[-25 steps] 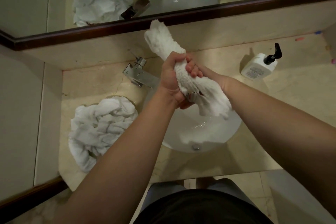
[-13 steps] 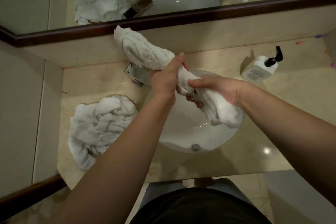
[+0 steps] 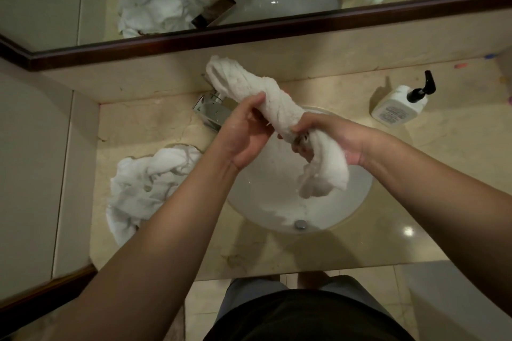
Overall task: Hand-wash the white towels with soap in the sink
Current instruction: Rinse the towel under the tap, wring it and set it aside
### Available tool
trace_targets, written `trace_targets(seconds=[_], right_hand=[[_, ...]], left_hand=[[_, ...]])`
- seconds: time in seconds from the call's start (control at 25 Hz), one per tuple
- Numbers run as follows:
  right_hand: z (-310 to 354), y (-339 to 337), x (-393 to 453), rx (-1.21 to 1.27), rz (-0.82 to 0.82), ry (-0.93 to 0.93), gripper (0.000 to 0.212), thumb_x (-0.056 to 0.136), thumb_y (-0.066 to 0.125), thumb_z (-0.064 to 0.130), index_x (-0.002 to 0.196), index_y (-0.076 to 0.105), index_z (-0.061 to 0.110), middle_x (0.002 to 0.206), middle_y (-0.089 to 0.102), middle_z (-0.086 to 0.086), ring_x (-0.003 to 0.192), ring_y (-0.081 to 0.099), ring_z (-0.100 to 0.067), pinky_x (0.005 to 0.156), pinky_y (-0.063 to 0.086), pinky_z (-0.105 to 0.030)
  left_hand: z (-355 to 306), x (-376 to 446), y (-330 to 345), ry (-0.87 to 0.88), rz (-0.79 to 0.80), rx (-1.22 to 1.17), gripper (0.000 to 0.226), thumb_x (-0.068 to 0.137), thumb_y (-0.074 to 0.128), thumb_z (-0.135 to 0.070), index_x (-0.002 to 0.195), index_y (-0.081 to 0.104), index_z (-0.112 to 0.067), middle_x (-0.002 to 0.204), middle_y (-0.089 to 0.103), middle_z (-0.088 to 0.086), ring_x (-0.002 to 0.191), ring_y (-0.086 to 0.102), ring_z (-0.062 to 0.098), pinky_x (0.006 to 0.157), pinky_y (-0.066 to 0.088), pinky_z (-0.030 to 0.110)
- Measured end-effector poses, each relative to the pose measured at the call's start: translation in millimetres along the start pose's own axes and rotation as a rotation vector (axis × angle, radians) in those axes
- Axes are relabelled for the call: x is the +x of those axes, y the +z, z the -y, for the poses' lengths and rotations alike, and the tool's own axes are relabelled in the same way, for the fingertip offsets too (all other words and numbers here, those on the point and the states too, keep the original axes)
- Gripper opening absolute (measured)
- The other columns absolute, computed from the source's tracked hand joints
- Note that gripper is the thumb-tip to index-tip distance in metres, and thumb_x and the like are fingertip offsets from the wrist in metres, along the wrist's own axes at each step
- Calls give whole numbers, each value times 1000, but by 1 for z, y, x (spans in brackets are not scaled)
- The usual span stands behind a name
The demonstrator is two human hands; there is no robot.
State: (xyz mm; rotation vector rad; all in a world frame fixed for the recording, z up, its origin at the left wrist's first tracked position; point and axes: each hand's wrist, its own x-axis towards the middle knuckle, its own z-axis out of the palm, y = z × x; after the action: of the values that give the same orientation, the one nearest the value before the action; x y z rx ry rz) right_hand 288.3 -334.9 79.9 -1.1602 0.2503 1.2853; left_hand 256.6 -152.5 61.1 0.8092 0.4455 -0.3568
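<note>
Left hand (image 3: 243, 135) has its fingers curled round the far half of the twisted towel (image 3: 266, 102), while the right hand (image 3: 336, 141) is clamped on the near half, with the roll held just above the sink (image 3: 357, 196). Looks like wringing to me, so I'd twist the fists opposite ways and keep the dangling end over the bowl so drips don't hit the counter (image 3: 155, 124) or the towel pile (image 3: 146, 185).

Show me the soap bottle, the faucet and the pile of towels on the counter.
soap bottle (image 3: 399, 106), head view, white body.
faucet (image 3: 212, 112), head view, shiny metal spout.
pile of towels (image 3: 144, 188), head view, middle of the heap.
</note>
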Motion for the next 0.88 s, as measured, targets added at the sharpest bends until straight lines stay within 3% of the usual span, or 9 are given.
trace_targets(seconds=[0.12,0.2,0.28,0.36,0.44,0.56,0.72,0.88], right_hand=[[10,2,3,86,192,89,40,69,71,23,100,57,3,62,54,-5,49,52,-11,48,46,-20],[12,7,5,111,300,123,50,56,84,24,94,58,4,63,56,-9,47,55,-14,47,48,-22],[12,5,7,122,302,122,58,52,87,25,96,56,3,66,59,-12,47,57,-16,46,49,-23],[12,2,6,75,233,98,56,55,87,30,96,59,3,70,60,-11,50,55,-15,49,49,-22],[9,3,2,40,138,25,46,67,82,35,95,61,5,71,59,-8,55,53,-14,53,48,-21],[-2,10,-4,-7,-61,-180,48,81,68,56,97,67,11,72,62,-4,61,57,-14,61,47,-24],[-23,12,9,-379,-463,-399,43,92,60,50,67,68,16,63,69,-2,59,65,-11,71,45,-28],[-31,8,17,-702,-541,-429,56,77,40,75,59,63,27,59,70,10,63,68,-1,71,44,-20]], left_hand=[[3,4,7,90,73,46,59,60,86,-56,103,72,-18,94,69,4,87,65,19,75,46,35],[-2,9,13,81,104,-15,61,49,93,-52,96,73,-18,84,64,4,79,63,19,72,49,36],[-7,13,19,34,128,-128,58,55,94,-35,99,66,-10,89,66,8,87,65,22,79,55,37],[-8,15,24,58,97,-181,33,76,74,-18,104,63,-3,101,69,8,100,67,22,91,54,35],[-3,18,29,81,22,-85,13,87,59,-15,92,63,-4,86,68,6,83,67,18,78,56,30],[12,25,34,134,-201,55,16,90,63,-9,74,59,-7,69,59,5,61,60,14,59,52,28],[33,32,41,116,-439,57,13,84,70,0,78,58,-2,67,60,10,57,61,19,57,53,30],[40,35,43,40,-519,85,11,85,68,1,77,60,0,60,60,7,51,60,15,56,51,28]])
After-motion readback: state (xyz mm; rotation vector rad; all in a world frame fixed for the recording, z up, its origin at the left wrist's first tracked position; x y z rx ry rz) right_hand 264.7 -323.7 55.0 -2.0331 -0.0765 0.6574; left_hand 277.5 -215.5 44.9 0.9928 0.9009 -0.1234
